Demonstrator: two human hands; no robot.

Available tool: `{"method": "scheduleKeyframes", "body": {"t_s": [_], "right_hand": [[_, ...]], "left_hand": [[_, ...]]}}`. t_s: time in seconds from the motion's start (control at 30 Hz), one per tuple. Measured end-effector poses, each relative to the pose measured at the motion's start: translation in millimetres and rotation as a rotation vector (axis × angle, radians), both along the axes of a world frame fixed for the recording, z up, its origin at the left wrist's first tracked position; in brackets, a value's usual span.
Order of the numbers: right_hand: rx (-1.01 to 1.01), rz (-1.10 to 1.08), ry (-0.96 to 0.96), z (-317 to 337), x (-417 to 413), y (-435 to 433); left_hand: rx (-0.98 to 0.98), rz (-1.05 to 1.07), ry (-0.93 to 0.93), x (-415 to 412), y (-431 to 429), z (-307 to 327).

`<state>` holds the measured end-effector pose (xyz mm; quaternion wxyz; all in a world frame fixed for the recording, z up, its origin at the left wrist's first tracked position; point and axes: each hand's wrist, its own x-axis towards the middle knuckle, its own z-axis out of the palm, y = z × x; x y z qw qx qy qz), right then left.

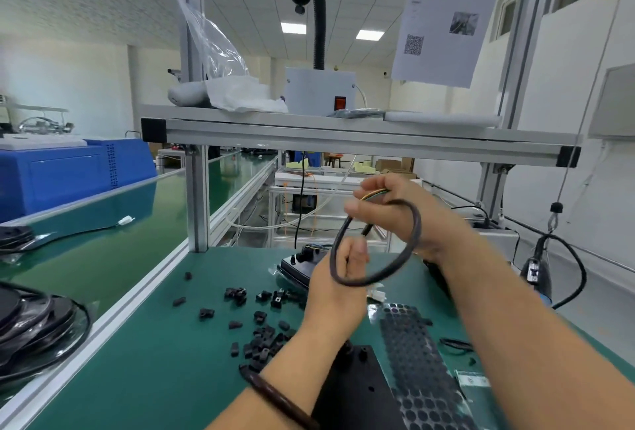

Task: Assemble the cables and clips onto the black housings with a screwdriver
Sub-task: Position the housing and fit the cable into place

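Note:
A black cable is bent into a loop above the green bench. My left hand grips its lower part. My right hand pinches the upper end, where yellow and green wires stick out. The cable's white connector hangs just below the loop. Several small black clips lie scattered on the mat left of my left forearm. One black housing lies under my left wrist, another sits behind my hands. An electric screwdriver hangs on a cord at the right.
A sheet of black round pads lies beside the near housing. Coiled cables in plastic bags rest on the conveyor at the left. An aluminium shelf frame spans overhead, with a grey box and a hanging instruction sheet.

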<state>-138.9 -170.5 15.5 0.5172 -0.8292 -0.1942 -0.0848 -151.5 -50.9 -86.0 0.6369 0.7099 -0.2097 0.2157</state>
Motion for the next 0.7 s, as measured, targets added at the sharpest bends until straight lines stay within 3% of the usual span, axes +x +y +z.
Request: {"method": "scheduleKeyframes", "body": {"t_s": [0.1, 0.17, 0.23, 0.33, 0.5, 0.6, 0.7], "right_hand": [[-0.453, 0.148, 0.215, 37.2, -8.3, -38.5], [-0.536, 0.029, 0.143, 62.4, -8.1, -53.4], [-0.483, -0.183, -0.043, 80.3, -0.9, -56.9], [-0.082, -0.414, -0.277, 93.8, 15.6, -51.6], [0.824, -0.451, -0.196, 121.6, 34.7, -53.7], [1.058, -0.397, -0.21, 146.6, 31.9, -66.5], [1.117, -0.308, -0.173, 156.0, 23.1, -66.9]], "left_hand": [[-0.187, -0.1, 0.23, 6.2, 5.0, 2.6], [-0.192, -0.148, 0.31, 9.1, 10.1, 4.3], [-0.144, -0.168, 0.309, 10.8, 14.4, 4.4], [-0.156, -0.236, 0.329, 9.5, 18.0, 6.1], [-0.252, -0.296, 0.395, 11.3, 28.4, 4.1], [-0.322, -0.234, 0.465, 16.4, 37.8, -1.5], [-0.542, -0.106, 0.649, 23.1, 41.3, -12.3]]}}
